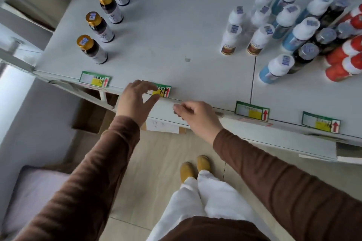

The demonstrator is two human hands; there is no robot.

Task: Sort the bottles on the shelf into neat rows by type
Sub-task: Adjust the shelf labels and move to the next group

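A row of gold-capped brown bottles [92, 49] is seen on the shelf [166, 35], white-capped bottles [260, 37] grouped at right. A price label [163, 91] at the edge is pinched by the left hand [135, 100]; the right hand [197, 115] is held loosely curled beside it.

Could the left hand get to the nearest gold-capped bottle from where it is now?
Probably yes. The left hand is at the shelf's front edge, fingers on a price label, holding no bottle. The nearest gold-capped bottle stands up and to its left, with only bare shelf between them.
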